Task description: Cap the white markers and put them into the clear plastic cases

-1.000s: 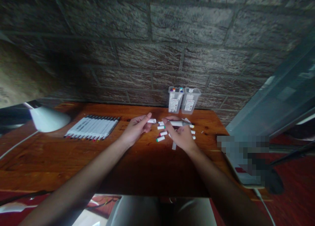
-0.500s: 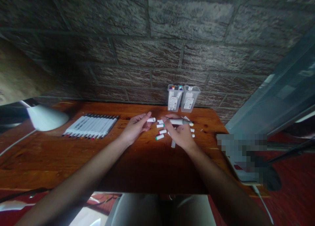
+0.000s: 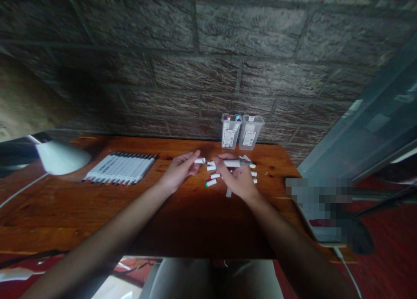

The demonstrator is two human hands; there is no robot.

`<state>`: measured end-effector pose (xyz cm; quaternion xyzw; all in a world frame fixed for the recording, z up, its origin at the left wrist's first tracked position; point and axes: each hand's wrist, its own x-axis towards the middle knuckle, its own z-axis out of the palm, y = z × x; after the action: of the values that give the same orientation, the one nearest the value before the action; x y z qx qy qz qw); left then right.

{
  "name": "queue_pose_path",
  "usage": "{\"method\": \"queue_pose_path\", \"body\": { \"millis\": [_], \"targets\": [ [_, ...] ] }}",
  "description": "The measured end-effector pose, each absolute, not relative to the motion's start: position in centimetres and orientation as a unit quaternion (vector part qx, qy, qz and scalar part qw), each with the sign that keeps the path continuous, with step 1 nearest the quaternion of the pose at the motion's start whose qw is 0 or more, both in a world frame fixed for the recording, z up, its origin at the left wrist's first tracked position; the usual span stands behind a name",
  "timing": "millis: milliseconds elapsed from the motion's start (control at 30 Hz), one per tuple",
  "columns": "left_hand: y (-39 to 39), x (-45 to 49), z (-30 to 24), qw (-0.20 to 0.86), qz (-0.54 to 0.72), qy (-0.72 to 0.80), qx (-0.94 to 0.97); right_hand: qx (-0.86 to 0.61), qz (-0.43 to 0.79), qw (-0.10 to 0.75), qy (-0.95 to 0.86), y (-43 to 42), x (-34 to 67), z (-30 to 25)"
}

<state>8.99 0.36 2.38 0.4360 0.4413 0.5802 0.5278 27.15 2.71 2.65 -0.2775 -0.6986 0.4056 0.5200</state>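
Note:
My left hand (image 3: 183, 169) pinches a white marker cap (image 3: 200, 160) between thumb and fingers, its open end towards the right. Across from it, my right hand (image 3: 236, 175) grips a white marker (image 3: 230, 163) lying level, its left tip pointing at the cap with a small gap between them. Loose white caps with coloured ends lie on the table around the right hand, among them a green-ended cap (image 3: 211, 183) and a red-ended cap (image 3: 214, 176). Part of this group is hidden under the right hand.
A row of capped markers (image 3: 120, 168) lies at left beside a white lamp base (image 3: 61, 156). Two clear plastic boxes (image 3: 251, 134) stand against the brick wall (image 3: 176, 73), the left one with markers inside. A partly blurred-out device sits at the wooden table's (image 3: 182, 229) right edge.
Both hands stay almost in place. The marker in my right hand has tilted slightly and its left tip shows a little nearer the cap. The view has shifted slightly.

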Motion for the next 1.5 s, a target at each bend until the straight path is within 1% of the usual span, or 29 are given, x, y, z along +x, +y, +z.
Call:
{"method": "queue_pose_path", "body": {
  "millis": [367, 567, 900, 1067, 1500],
  "targets": [
    [0.3, 9.0, 2.4, 0.531, 0.585, 0.444, 0.424, -0.276, 0.41, 0.523, -0.695, 2.8, 27.1, 2.4],
    [0.3, 9.0, 2.4, 0.528, 0.591, 0.444, 0.419, -0.286, 0.402, 0.54, -0.683, 2.8, 27.1, 2.4],
    [0.4, 9.1, 2.6, 0.527, 0.593, 0.447, 0.413, -0.278, 0.382, 0.529, -0.705, 2.7, 27.2, 2.8],
    [0.3, 9.1, 2.8, 0.528, 0.595, 0.448, 0.408, -0.274, 0.391, 0.525, -0.704, 2.6, 27.3, 2.9],
    [0.3, 9.0, 2.7, 0.531, 0.596, 0.444, 0.408, -0.255, 0.379, 0.534, -0.711, 2.4, 27.3, 3.3]
  ]
}}
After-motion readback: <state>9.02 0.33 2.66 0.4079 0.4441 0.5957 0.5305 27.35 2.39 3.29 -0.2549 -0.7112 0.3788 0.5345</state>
